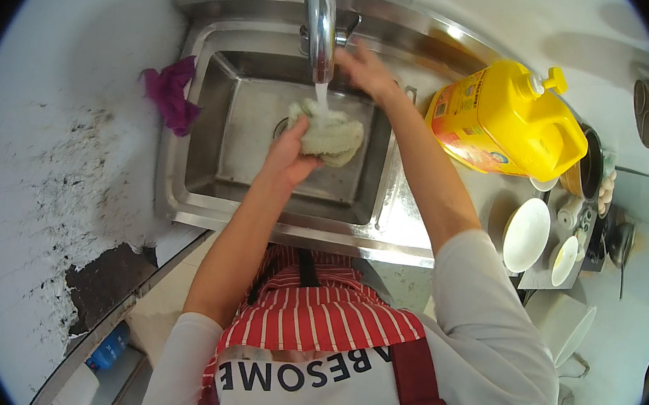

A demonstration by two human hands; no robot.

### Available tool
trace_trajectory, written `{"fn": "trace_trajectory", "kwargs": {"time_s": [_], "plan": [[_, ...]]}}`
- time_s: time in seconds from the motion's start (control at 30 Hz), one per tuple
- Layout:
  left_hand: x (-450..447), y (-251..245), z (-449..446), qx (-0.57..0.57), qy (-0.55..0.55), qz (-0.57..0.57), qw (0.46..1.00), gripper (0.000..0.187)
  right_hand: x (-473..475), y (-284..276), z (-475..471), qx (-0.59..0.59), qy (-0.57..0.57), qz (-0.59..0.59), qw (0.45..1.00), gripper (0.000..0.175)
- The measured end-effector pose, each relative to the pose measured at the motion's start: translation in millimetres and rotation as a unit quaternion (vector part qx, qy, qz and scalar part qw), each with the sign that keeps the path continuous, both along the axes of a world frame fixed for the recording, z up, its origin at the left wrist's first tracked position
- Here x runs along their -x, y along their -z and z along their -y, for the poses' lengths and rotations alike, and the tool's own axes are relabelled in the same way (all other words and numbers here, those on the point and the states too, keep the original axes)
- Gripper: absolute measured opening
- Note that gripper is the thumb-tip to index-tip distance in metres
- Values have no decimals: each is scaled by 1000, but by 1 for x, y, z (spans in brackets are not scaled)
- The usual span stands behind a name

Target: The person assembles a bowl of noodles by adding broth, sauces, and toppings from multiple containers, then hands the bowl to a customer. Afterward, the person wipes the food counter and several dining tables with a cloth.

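My left hand (pixel 290 160) holds a pale, wet cloth (pixel 334 137) over the stainless steel sink basin (pixel 296 190), its thumb on top of the cloth. Water runs from the chrome faucet (pixel 319 30) onto the cloth. Beside the spout, near the faucet's lever handle (pixel 352 27), is my right hand (pixel 365 67); it looks a little blurred, with its fingers apart and nothing in it. Whether its fingertips touch the faucet cannot be told. Part of the drain (pixel 280 128) shows behind my left hand.
A purple cloth (pixel 174 95) lies over the sink's left rim. On the right stands a large yellow pump jug (pixel 487 125). Beyond it are a white bowl (pixel 526 235), a smaller dish (pixel 564 261), a dark pot (pixel 591 162) and eggs (pixel 606 193). A wall with peeling paint borders the left side.
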State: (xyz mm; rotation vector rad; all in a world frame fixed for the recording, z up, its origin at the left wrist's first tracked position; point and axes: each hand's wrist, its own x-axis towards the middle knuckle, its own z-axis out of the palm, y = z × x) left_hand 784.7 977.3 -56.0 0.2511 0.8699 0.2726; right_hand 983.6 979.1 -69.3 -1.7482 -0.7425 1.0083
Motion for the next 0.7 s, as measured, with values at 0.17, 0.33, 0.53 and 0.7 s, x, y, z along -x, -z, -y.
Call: {"fn": "trace_trajectory", "kwargs": {"time_s": [0.17,0.33,0.53,0.7], "plan": [[3,11,-3,-38,1,-29,999,41,63,6,76,32,-205,-140,968,51],[1,32,1,-13,-44,-38,998,49,111,-22,92,38,3,128,991,25],[9,56,9,55,-71,194,977,46,165,-23,61,50,66,352,932,26],[-4,56,-2,-67,-64,100,991,36,102,21,34,60,76,210,973,27]]}}
